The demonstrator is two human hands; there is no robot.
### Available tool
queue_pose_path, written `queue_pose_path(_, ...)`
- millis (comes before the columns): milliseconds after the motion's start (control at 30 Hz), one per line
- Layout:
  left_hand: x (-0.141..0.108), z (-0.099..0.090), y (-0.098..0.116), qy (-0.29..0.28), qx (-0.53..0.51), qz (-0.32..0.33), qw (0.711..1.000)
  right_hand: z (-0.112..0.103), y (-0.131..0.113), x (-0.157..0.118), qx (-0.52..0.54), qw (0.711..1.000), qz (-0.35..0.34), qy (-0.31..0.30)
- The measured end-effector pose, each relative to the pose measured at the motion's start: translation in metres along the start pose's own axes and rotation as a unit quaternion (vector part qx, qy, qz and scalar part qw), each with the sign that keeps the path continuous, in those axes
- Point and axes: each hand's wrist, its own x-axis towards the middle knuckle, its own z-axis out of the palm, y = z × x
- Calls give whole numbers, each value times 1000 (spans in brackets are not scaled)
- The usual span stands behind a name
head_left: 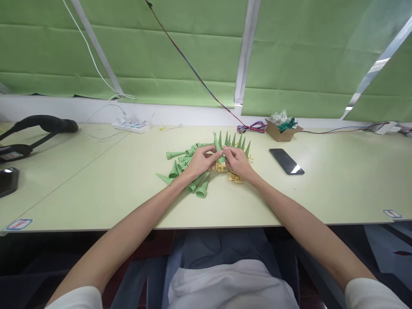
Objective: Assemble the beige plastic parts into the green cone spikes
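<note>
I see one green cone [217, 143] gripped by the fingers of the left hand [202, 161], tip upward, above the surface [254, 206]. The right hand [237, 161] meets its side; whether it grips, I cannot tell.

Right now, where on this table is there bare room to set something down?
Two patches of bare tabletop: left of the green cones, as far as the table seam, and right of the phone, toward the label at front right. It's crowded around the left hand and right hand, where green cones and yellow pieces cluster.
</note>
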Motion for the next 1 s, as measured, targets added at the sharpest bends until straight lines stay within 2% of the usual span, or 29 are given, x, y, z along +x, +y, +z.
queue_pose_path(200, 2, 3, -6, 33, 57, 71, 995, 0, -4, 0, -8, 1000, 24, 6)
queue_pose_path(333, 3, 3, -13, 79, 160, 170, 969, -1, -1, 2, -33, 999, 25, 15)
queue_pose_path(433, 1, 3, -14, 77, 203, 199, 956, 0, 1, 3, -48, 998, 21, 23)
queue_pose_path(567, 0, 5, -11, 78, 204, 164, 962, 2, 0, 2, -33, 998, 20, 43)
queue_pose_path(733, 0, 7, -5, 88, 152, 104, 979, 3, -1, 1, -2, 998, 15, 67)
queue_pose_path(1000, 3, 6, -8, 82, 48, 27, 995, 2, -1, -1, 33, 998, -9, 56)
